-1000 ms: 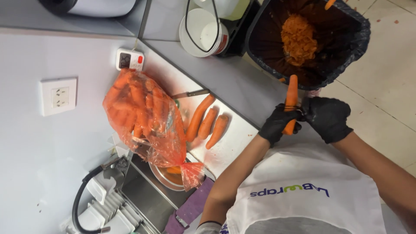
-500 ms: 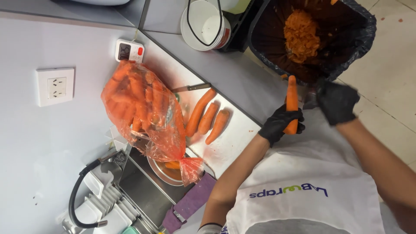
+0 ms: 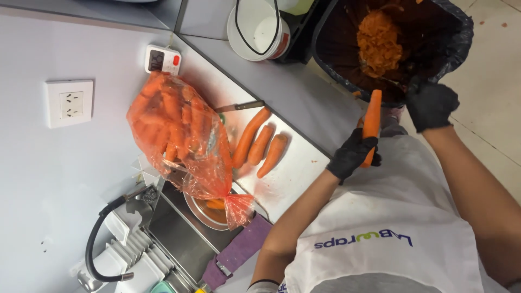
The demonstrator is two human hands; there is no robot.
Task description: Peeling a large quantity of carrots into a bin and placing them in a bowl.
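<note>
My left hand point(image 3: 353, 154), in a black glove, grips the lower end of a long carrot point(image 3: 372, 111) held upright over the edge of a black-lined bin point(image 3: 450, 49). My right hand point(image 3: 431, 103), also gloved, is curled just right of the carrot's tip at the bin's rim; whatever it holds is hidden. Orange peelings point(image 3: 380, 40) are piled inside the bin. Three carrots point(image 3: 260, 144) lie on a white cutting board point(image 3: 296, 168), with a knife point(image 3: 239, 107) beside them.
A red plastic bag of carrots point(image 3: 173, 127) sits on the counter above a metal bowl point(image 3: 209, 211) in the sink. A white bucket point(image 3: 258, 27) stands by the bin. A small timer point(image 3: 161, 58), a wall socket point(image 3: 69, 102) and a purple cloth point(image 3: 239, 247) are nearby.
My right hand has slid away from my left hand along the carrot, out to its tip at the bin's rim. The left hand keeps hold of the carrot.
</note>
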